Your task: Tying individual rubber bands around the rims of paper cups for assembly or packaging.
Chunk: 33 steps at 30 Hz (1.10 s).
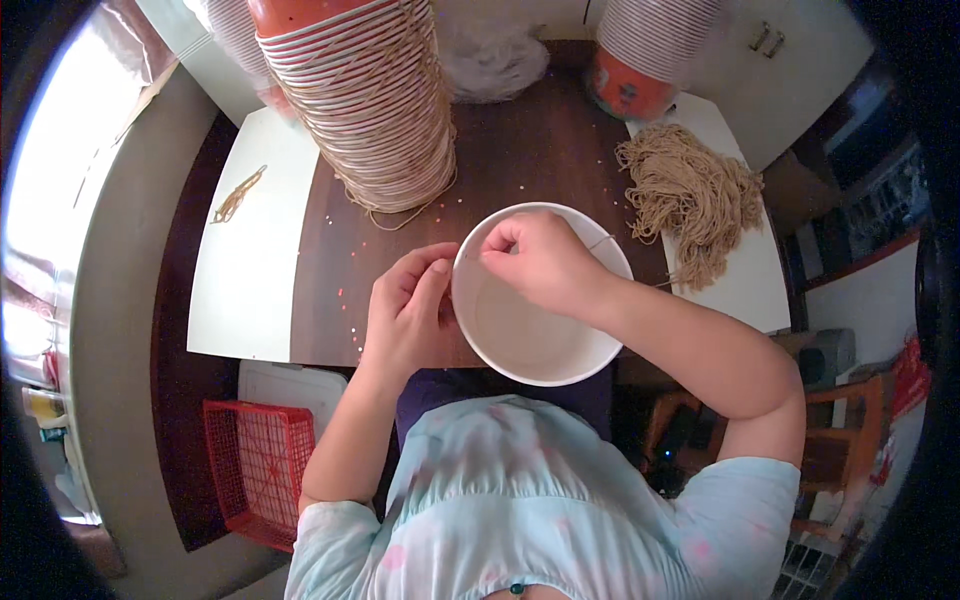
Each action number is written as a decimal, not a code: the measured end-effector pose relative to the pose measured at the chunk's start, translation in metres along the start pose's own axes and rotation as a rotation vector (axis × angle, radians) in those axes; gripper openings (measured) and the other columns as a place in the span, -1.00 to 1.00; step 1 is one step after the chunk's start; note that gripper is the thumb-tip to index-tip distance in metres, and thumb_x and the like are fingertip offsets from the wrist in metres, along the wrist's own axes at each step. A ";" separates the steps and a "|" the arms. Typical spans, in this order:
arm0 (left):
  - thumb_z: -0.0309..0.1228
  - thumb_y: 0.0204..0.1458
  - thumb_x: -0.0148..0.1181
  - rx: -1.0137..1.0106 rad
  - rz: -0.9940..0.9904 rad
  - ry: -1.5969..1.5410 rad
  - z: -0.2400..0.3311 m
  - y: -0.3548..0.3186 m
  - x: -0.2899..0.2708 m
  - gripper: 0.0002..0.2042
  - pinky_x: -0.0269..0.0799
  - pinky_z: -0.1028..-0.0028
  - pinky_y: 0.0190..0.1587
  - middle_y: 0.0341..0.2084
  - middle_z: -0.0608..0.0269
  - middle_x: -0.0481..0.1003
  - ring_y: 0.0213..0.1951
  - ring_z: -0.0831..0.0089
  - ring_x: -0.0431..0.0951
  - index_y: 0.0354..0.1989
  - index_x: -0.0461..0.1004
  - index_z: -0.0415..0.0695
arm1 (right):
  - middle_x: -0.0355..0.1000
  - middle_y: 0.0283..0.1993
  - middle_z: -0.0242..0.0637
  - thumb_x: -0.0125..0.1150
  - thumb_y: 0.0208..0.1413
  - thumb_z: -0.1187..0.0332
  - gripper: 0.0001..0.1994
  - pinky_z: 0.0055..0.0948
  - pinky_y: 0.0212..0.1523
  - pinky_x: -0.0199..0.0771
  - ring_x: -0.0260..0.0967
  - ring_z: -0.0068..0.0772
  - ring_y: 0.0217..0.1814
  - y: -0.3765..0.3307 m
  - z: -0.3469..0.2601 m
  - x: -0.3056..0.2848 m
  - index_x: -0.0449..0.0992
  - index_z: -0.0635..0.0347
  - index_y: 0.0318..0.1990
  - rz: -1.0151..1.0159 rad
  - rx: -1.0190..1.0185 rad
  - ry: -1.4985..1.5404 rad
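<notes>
A white paper bowl [540, 345] stands tilted toward me at the near edge of the dark wooden table [520, 150]. My left hand [405, 310] grips its left rim with thumb and fingers. My right hand [535, 260] reaches over the bowl's top rim, fingers pinched on a thin tan string [600, 241] that runs off to the right across the rim. A bundle of the same tan strings [695, 200] lies on the white board to the right.
A tall tied stack of bowls [370, 110] stands at the back left, another stack [650, 50] at the back right, a clear plastic bag [495, 60] between them. A few strings [238, 195] lie on the left white board. A red basket [260, 465] sits on the floor at left.
</notes>
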<state>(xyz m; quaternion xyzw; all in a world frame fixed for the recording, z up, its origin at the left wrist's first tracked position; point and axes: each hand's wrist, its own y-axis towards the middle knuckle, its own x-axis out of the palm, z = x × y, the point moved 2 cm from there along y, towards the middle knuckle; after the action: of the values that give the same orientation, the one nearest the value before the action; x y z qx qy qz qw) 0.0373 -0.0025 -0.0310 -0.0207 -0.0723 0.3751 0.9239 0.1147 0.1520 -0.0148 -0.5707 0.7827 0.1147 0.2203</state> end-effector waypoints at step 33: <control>-0.57 -0.02 0.09 0.158 0.086 0.135 -0.020 0.003 -0.019 -0.95 0.34 0.64 -0.41 -0.51 0.31 0.47 -0.47 0.63 0.42 -0.44 0.47 -0.28 | 0.47 -0.30 -0.16 0.25 0.00 0.32 -0.58 -0.43 -0.25 0.43 0.46 -0.36 -0.30 -0.035 -0.045 -0.030 0.41 0.26 0.03 -0.167 0.056 -0.282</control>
<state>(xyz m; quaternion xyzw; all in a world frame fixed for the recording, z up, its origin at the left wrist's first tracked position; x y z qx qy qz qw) 0.0249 -0.0132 -0.0537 0.0236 0.0209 0.4166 0.9085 0.1460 0.1467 0.0416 -0.6056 0.6968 0.1529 0.3526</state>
